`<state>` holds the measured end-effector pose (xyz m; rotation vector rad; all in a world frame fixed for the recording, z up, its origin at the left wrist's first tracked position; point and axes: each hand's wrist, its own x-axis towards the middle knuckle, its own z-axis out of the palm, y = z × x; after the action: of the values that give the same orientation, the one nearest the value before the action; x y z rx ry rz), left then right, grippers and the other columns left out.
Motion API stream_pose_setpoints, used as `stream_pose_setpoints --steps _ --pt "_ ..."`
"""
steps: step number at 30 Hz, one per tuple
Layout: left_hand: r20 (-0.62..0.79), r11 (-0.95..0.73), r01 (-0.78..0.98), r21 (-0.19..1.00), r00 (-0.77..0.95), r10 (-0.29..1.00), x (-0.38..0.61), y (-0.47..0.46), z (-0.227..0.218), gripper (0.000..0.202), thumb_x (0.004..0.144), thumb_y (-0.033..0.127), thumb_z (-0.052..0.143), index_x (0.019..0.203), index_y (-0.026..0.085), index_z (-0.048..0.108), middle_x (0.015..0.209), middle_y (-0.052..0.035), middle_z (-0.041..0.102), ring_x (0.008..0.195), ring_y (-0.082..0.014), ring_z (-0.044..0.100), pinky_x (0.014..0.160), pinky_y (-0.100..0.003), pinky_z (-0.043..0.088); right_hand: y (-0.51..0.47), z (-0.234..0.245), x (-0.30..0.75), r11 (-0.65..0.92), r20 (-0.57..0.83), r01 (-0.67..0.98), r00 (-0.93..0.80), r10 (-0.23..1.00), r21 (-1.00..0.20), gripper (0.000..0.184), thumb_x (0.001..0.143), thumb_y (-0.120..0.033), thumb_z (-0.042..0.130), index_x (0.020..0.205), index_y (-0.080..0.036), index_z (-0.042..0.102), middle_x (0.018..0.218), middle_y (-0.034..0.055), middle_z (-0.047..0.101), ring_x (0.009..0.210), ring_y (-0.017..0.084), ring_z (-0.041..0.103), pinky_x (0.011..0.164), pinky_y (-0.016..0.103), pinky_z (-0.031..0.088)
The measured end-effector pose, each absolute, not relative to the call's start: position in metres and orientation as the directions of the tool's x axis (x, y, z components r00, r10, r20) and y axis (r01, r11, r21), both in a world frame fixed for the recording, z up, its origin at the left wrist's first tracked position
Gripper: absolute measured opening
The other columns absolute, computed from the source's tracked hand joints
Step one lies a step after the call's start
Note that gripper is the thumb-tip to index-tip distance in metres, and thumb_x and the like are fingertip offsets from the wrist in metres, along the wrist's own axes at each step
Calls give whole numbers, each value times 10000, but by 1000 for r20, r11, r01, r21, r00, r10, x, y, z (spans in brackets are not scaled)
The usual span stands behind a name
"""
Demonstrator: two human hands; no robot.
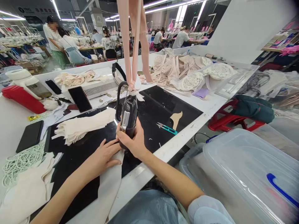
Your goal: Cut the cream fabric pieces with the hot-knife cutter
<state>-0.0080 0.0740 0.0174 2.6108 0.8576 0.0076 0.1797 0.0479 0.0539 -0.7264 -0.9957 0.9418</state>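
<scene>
My right hand [136, 140] wraps round a black hand-held electric tool [129, 115] with a silver side plate and a black cord. Pink fabric straps [133, 40], tied at its top, hang it from above. Its lower end stands over the black mat, partly hidden by my fingers. My left hand [106, 157] lies flat with fingers stretched on a pale beige fabric piece [111, 183], right beside the tool. That fabric runs over the table's front edge. Turquoise thread snips [167, 128] and a small tan cut piece [176, 119] lie to the right on the mat.
A stack of beige fabric strips [81, 126] sits on the black mat [154, 109]. Lace bra pieces [191, 73] are heaped at the back. Phones, a red bottle [23, 98] and green cord [23, 161] stand left. A plastic bin [247, 161] is at right.
</scene>
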Motion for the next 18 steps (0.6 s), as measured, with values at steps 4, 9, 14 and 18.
stream_pose_setpoints --steps 4,9,14,18 --pt "-155 -725 579 373 809 567 -6 75 21 640 969 231 727 1542 343 467 1510 -71 598 1514 -327 400 1246 -727 132 47 59 178 411 346 -314 242 907 -856 343 750 -325 771 997 -250 544 720 -59 553 599 123 484 560 278 453" --pt "-105 -751 554 358 824 557 -6 75 21 480 942 229 754 1396 281 609 1437 -86 649 1467 -336 460 1240 -703 218 43 52 177 419 365 -339 213 906 -842 347 764 -368 812 961 -251 551 768 -46 559 653 131 520 600 285 489" --pt "-65 -748 556 363 816 575 -8 75 16 512 917 237 774 1402 251 608 1433 -122 641 1386 -354 540 1189 -699 333 37 49 174 414 376 -352 174 910 -839 340 755 -337 817 925 -254 534 768 -51 524 653 128 515 619 290 498" --pt "-68 -737 548 395 818 571 -9 76 13 561 891 249 811 1410 268 598 1466 -106 622 1431 -346 497 1214 -698 291 37 50 174 432 387 -310 197 901 -847 303 788 -366 779 921 -257 528 774 -43 551 666 131 521 631 286 499"
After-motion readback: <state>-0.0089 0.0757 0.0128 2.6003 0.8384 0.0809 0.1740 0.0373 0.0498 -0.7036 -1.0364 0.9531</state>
